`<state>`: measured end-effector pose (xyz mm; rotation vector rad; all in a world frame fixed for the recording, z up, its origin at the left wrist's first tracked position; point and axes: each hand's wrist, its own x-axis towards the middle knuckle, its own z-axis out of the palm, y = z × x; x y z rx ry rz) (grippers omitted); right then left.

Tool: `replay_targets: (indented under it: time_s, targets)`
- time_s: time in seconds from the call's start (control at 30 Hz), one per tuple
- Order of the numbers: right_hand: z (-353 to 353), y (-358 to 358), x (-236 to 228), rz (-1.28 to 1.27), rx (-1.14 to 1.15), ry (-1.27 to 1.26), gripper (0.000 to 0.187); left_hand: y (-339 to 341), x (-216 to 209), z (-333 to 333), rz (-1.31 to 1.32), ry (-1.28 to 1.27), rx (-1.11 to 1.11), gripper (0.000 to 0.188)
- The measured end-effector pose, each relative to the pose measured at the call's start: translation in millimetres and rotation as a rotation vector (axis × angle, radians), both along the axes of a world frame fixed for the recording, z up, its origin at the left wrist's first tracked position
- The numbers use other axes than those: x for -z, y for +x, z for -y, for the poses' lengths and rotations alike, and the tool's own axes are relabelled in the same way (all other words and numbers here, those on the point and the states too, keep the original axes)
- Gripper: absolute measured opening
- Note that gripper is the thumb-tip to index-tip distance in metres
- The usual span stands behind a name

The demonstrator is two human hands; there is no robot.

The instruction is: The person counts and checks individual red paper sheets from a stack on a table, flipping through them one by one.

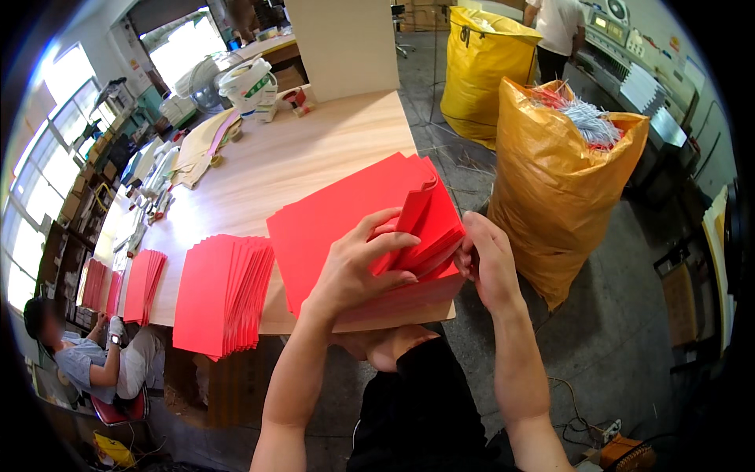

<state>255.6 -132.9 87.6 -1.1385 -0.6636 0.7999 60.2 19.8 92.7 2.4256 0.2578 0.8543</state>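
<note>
A thick stack of red paper sheets [338, 197] lies at the table's right front corner. Its upper sheets are bent up into a curled fold [418, 200] near the right side. My left hand [358, 263] is closed round this fold, thumb and fingers pressing the bent paper. Beside the stack's right edge is my right hand [491, 263], its fingers curled in toward the sheets' corner. Whatever its fingertips pinch, if anything, is hidden.
Fanned red sheets [224, 295] and a smaller red pile [144, 285] overhang the table's [314, 138] front edge. A white bucket [250, 85] stands at the back. Orange [558, 189] and yellow sacks [487, 75] stand to the right. A seated person [86, 362] works at left; another [560, 27] stands behind.
</note>
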Motion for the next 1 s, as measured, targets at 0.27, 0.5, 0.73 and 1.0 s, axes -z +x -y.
replay_targets:
  time_s: [0.27, 0.5, 0.73, 1.0]
  targets:
    - [12, -29, 15, 1.241, 0.174, 0.047, 0.032, 2, 5, -4, -0.033, 0.058, 0.01, 0.059]
    - [17, -22, 33, 1.243, 0.007, -0.014, 0.046, 2, 3, 7, -0.165, 0.309, 0.003, 0.087]
    - [11, -25, 29, 1.187, 0.042, 0.025, 0.037, 10, 2, 3, -0.182, 0.297, -0.069, 0.079]
    - [36, 4, 19, 1.124, 0.292, -0.517, 0.038, 11, 5, 5, -0.162, 0.265, -0.075, 0.073]
